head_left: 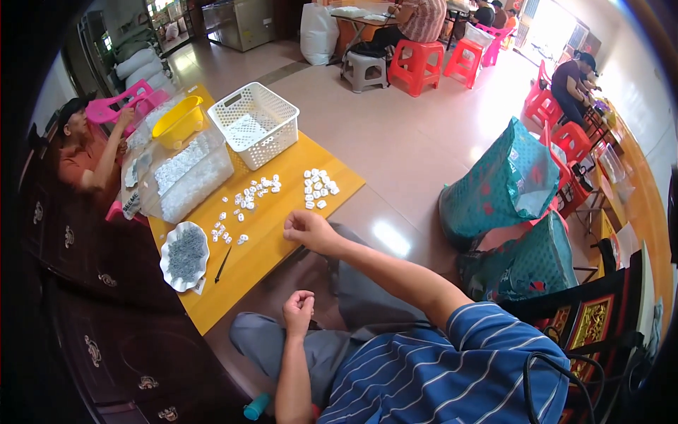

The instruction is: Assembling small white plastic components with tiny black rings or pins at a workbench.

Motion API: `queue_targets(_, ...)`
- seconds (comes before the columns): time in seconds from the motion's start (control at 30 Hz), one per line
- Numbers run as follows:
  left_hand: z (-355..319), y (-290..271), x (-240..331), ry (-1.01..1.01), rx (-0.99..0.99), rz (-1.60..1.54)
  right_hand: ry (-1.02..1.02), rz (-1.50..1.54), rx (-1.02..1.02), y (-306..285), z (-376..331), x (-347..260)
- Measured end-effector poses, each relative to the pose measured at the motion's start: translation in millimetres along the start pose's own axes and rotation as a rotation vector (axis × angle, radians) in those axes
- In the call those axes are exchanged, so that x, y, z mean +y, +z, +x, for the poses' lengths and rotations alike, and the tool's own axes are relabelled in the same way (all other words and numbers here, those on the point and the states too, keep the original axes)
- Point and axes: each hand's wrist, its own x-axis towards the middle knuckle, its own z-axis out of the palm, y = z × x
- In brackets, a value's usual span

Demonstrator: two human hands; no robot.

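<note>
My right hand is over the near right edge of the yellow-brown table, its fingers pinched together; whatever is between them is too small to make out. Just beyond it lies a cluster of small white pieces with dark marks. My left hand is above my lap, off the table's edge, with fingers curled closed; I cannot see what they hold, if anything. More small white pieces are scattered mid-table. To their left stands a white wavy-rimmed dish of tiny grey pieces. A thin black tool lies beside it.
A white perforated basket, a clear bin of white pieces and a yellow basin occupy the table's far side. A person sits at the left. Large teal bags stand on the floor at right.
</note>
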Motion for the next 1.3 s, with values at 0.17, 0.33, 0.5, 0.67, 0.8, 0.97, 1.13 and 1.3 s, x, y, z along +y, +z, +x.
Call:
queue_targets(0.17,-8,8,42,0.059,0.04,0.104,0.172,0.522,-0.139,-7,-65,24)
queue_targets(0.33,9,36,88,0.216,-0.037,0.022,0.247,0.595,-0.105,-25,-111,19)
queue_targets(0.5,10,55,125,0.223,-0.035,0.029,0.342,0.663,-0.099,-36,-119,3)
queue_targets(0.67,9,66,131,0.313,0.009,0.151,0.313,0.673,-0.117,-37,-121,4)
queue_targets(0.8,9,66,130,0.33,0.007,0.161,0.285,0.628,-0.112,-36,-124,2)
queue_targets(0.97,10,67,136,0.287,0.035,0.134,0.273,0.605,-0.123,-40,-123,4)
queue_targets(1.13,12,68,135,0.33,0.016,0.146,0.258,0.572,-0.115,-40,-123,2)
queue_targets(1.3,13,68,135,0.332,0.026,0.159,0.26,0.557,-0.088,-39,-123,6)
